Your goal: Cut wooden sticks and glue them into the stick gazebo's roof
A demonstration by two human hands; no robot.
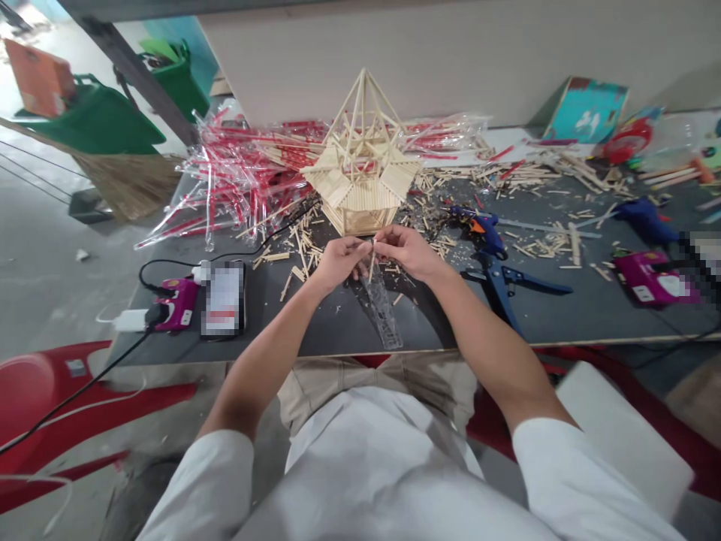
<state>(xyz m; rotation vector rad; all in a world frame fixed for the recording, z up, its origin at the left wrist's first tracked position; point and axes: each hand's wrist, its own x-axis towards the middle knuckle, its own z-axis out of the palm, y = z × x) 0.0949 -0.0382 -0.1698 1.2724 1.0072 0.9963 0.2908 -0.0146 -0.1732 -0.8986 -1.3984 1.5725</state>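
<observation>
My left hand (336, 262) and my right hand (406, 250) meet over the dark table (563, 315), fingertips pinched together on a thin wooden stick (371, 263) that hangs down between them. Just beyond them stands a small pavilion model (363, 176) built of sticks, with a pointed open frame on top. A clear plastic ruler (383, 308) lies on the table under my hands. Cut stick pieces (298, 255) are scattered around the model.
Red-and-clear stick wrappers (242, 180) pile at the back left. Blue pliers (504, 282) and a blue glue gun (478, 225) lie right of my hands, a magenta tool (645, 278) farther right. A phone (224, 298) and charger (176, 303) sit left. Red chair (50, 398) below.
</observation>
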